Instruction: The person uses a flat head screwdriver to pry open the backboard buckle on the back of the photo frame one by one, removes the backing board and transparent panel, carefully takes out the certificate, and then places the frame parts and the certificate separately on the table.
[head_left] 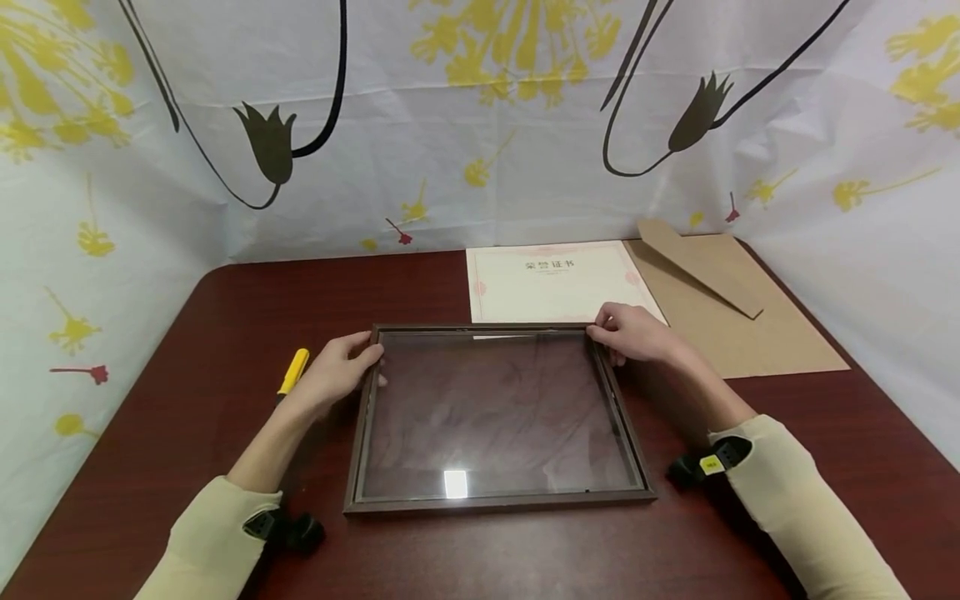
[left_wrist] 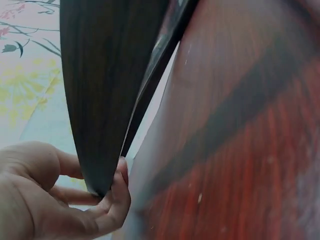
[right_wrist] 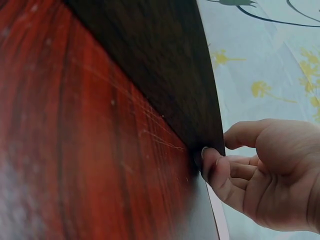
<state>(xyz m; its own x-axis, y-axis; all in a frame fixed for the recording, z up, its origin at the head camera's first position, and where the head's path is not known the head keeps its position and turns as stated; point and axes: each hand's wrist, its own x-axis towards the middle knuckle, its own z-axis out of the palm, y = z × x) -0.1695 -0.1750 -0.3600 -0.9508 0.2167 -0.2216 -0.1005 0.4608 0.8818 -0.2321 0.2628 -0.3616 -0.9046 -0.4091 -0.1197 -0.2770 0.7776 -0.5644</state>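
A dark brown picture frame (head_left: 501, 505) with a see-through pane (head_left: 495, 408) lies across the middle of the table. At its far left corner my left hand (head_left: 335, 372) grips the side, thumb on top. My right hand (head_left: 636, 332) pinches the far right corner. The left wrist view shows the fingers of the left hand (left_wrist: 65, 200) curled beneath the frame's edge (left_wrist: 110, 85), with a gap between frame and table. In the right wrist view, a fingertip of the right hand (right_wrist: 280, 175) reaches under the frame's corner (right_wrist: 175, 65).
Behind the frame lies a cream certificate sheet (head_left: 555, 287) with printed characters. A brown backing board (head_left: 765, 342) with a raised stand flap (head_left: 697, 267) is at the far right. Left of my left hand is a yellow-handled tool (head_left: 295, 371), partly hidden. Patterned cloth (head_left: 420, 183) walls the table.
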